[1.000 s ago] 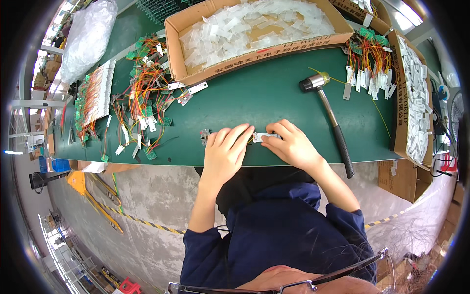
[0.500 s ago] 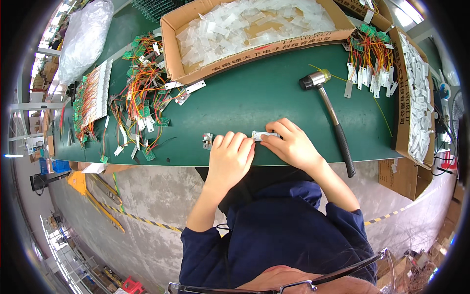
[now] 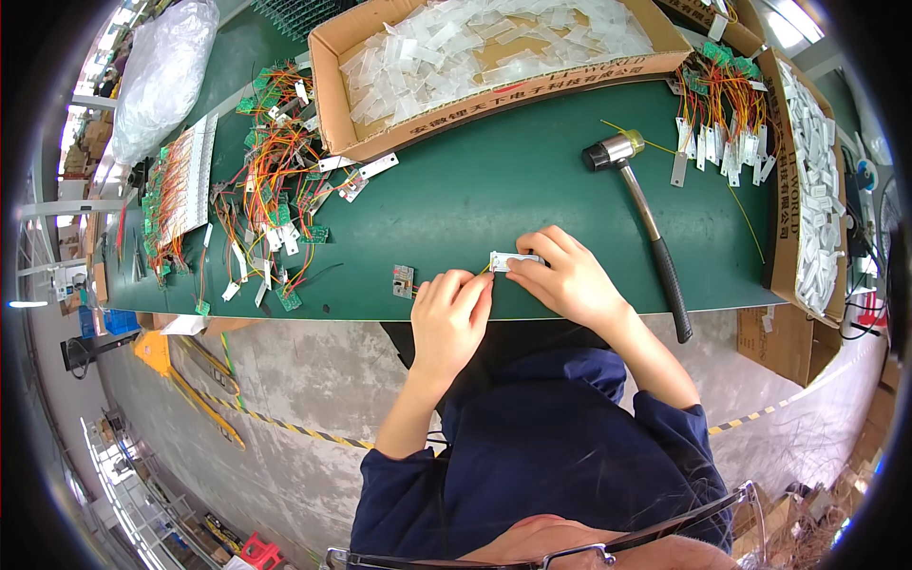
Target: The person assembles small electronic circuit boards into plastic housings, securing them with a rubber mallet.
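Observation:
Near the front edge of the green worktable, my right hand (image 3: 565, 277) pinches a small white rectangular plastic housing (image 3: 500, 259) between thumb and fingers. To its left, my left hand (image 3: 448, 309) has its fingers closed on thin wires (image 3: 485, 268); a yellowish length shows between its fingertips and the end of the housing. A small circuit board (image 3: 404, 281) with light parts on it lies just left of my left hand, and wire runs from it under the fingers. What sits inside the housing is hidden by my right fingers.
A mallet (image 3: 646, 228) with a black grip lies to the right, its handle over the table edge. Wired green boards are heaped at left (image 3: 271, 190) and far right (image 3: 731, 114). Cardboard boxes hold clear plastic pieces (image 3: 375, 142) and white housings (image 3: 779, 218).
My left hand has shifted slightly down and right, baring more wire by the housing. The circuit board has turned and now lies flatter. My right hand stays nearly in place.

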A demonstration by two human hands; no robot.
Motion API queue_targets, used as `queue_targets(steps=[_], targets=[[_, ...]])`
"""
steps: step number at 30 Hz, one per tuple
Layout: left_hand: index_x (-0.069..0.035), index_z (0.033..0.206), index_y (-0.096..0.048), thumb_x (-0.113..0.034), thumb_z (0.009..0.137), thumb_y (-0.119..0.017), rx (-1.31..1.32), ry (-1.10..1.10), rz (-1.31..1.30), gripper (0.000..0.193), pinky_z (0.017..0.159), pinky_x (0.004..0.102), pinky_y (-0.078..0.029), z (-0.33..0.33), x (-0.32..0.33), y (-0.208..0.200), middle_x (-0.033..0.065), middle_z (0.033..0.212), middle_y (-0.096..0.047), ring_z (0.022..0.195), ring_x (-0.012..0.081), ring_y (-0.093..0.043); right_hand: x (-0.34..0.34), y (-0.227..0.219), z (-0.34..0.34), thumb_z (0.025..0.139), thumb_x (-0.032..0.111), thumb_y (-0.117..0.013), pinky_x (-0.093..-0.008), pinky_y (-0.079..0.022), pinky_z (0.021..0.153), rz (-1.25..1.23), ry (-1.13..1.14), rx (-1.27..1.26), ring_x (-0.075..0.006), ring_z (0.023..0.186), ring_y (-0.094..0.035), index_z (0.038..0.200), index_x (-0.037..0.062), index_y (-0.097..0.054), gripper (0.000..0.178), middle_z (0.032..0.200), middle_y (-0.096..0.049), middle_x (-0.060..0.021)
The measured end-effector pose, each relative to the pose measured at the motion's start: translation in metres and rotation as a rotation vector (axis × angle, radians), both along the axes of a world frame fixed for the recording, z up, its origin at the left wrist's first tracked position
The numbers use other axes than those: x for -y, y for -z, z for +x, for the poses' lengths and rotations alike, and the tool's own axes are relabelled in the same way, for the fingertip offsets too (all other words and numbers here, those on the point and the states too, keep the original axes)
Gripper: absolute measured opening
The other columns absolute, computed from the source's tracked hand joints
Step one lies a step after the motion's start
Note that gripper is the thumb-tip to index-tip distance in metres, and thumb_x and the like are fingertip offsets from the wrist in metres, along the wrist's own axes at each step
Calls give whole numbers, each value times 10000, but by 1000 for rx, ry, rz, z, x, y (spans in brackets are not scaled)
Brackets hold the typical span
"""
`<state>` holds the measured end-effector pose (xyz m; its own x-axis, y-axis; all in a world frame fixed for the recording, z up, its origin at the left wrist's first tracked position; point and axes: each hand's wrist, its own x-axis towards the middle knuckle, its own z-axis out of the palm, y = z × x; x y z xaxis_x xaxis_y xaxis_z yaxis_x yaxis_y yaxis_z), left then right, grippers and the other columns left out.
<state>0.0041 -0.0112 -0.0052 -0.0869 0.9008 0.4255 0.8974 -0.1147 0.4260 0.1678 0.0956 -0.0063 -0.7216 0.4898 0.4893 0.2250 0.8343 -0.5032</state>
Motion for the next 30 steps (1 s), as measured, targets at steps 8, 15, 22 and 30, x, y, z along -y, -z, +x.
queue_targets(steps=[8, 15, 22, 30], targets=[[-88, 913, -677, -69, 760, -742, 62, -61, -4, 168, 632, 332, -383, 3, -2, 1, -6, 844, -590, 709, 181, -562, 0, -1, -1, 748, 102, -763, -354, -508, 669, -4, -2, -10, -242, 809, -570, 860, 37, -655, 169, 932, -582, -77], [-74, 1013, -659, -74, 758, -742, 70, 12, -38, 268, 699, 332, -404, -7, -9, -5, 7, 1057, -642, 834, 195, -583, -1, 0, -1, 747, 100, -763, -356, -509, 667, -10, -6, -12, -242, 805, -569, 856, 35, -651, 169, 934, -582, -78], [-72, 1107, -669, -64, 732, -746, 144, 173, -144, 384, 863, 336, -433, -23, -19, -9, 6, 1161, -654, 915, 213, -561, -1, 0, 0, 743, 95, -766, -357, -510, 673, -11, -6, -23, -242, 803, -570, 869, 37, -653, 180, 937, -581, -77], [-129, 1130, -681, -150, 730, -757, 62, 263, -253, 408, 893, 346, -414, -38, -28, -15, -39, 1230, -615, 914, 216, -498, -1, 0, 0, 738, 93, -770, -356, -511, 675, -10, -11, -23, -242, 800, -571, 878, 38, -660, 186, 940, -582, -74]])
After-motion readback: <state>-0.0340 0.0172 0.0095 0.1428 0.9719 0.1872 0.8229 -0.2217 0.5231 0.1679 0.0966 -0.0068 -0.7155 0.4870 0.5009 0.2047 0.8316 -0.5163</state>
